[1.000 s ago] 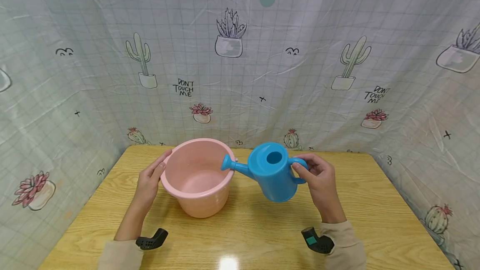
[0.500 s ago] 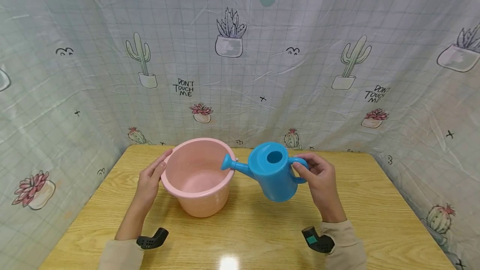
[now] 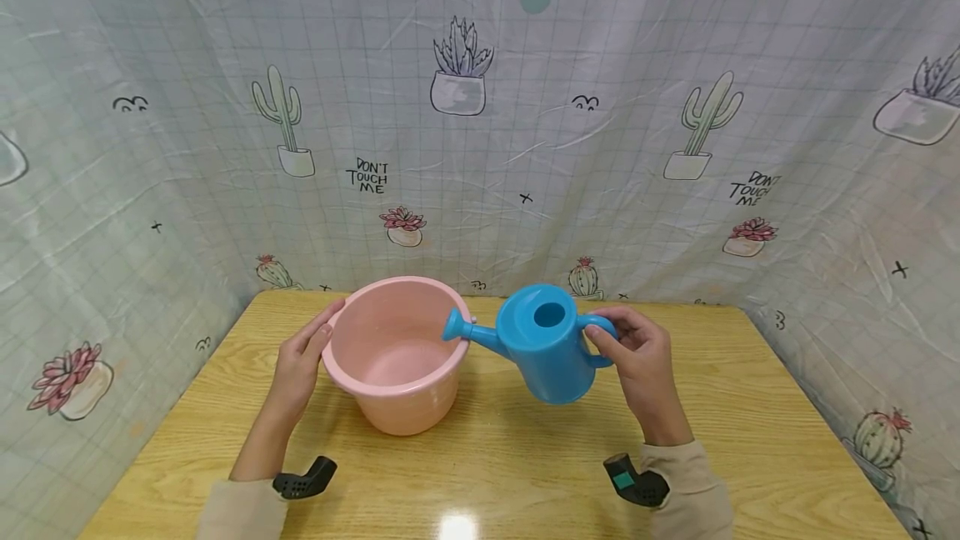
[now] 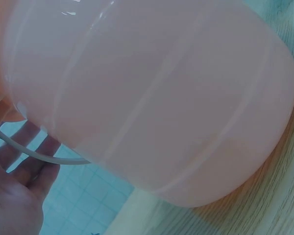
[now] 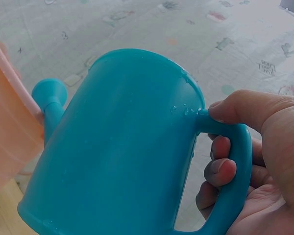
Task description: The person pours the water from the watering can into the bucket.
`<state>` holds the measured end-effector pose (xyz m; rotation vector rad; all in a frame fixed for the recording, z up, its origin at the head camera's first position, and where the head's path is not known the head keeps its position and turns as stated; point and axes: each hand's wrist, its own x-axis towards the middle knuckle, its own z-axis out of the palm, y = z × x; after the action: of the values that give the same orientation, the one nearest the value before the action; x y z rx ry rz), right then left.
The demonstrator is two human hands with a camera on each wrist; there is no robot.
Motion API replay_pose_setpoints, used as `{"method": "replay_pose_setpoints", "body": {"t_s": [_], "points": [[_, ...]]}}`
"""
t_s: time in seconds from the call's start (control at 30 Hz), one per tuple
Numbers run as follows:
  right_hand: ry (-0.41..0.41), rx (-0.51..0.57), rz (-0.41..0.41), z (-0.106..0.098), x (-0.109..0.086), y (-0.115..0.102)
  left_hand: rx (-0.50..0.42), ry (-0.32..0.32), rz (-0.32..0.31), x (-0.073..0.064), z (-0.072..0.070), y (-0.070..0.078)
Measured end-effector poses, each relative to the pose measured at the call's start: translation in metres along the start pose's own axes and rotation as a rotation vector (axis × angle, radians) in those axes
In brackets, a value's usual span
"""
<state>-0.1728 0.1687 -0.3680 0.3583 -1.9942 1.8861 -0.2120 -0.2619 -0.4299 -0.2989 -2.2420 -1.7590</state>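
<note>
A pink plastic bucket [image 3: 408,407] stands upright on the table, left of centre. My left hand [image 3: 295,365] holds its left side at the rim, and in the left wrist view the fingers [image 4: 36,166] lie by the thin white bail handle [image 4: 54,159]. My right hand [image 3: 643,365] grips the handle of a blue watering can [image 3: 551,365], thumb on top and fingers curled through the loop. The can's spout [image 3: 480,334] points left, its sprinkler head over the bucket's right rim. Water drops cling to the can near its handle in the right wrist view.
The wood-grain table [image 3: 510,473] runs under both hands. A cloth backdrop [image 3: 525,148] printed with cacti and succulents closes off the back and both sides. Each wrist carries a black camera mount [image 3: 306,480].
</note>
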Motion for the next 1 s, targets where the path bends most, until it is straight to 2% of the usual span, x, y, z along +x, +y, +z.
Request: {"method": "replay_pose_setpoints", "body": {"t_s": [0.6,1.0], "points": [[-0.008,0.0,-0.012,-0.0001,0.0008,0.0011,-0.004,0.001,-0.032,-0.0004,0.0006,0.0017],[-0.002,-0.008,-0.016,-0.0002,0.0007,0.0016,-0.005,-0.002,-0.013,0.0003,-0.0001,0.0004]]}}
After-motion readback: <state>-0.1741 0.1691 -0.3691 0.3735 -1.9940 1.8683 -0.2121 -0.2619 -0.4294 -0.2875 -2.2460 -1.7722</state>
